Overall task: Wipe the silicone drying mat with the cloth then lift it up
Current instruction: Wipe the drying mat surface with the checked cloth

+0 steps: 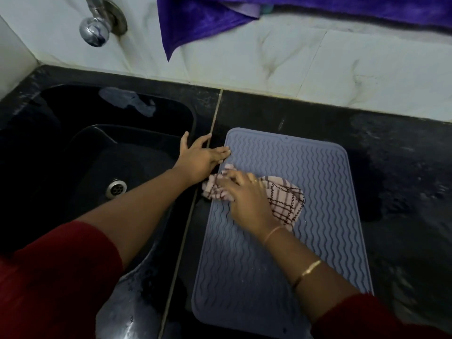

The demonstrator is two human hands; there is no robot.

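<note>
Left hand [200, 157], frame centre-left: flat, fingers straight and spread, gripping nothing; fingertips touch the upper left edge of the silicone drying mat [320, 177].
Right hand [244, 195], centre: palm down, fingers curled over the bunched checked cloth [286, 200], pressing it onto the mat's upper left part. Two bangles on the forearm.
The mat lies flat on the black tabletop [403, 167], centre to lower right.
Surroundings: dark sink [73, 145] with drain [116, 188] at left; tap [94, 30] upper left; purple towel [195, 23] hangs along the top.
</note>
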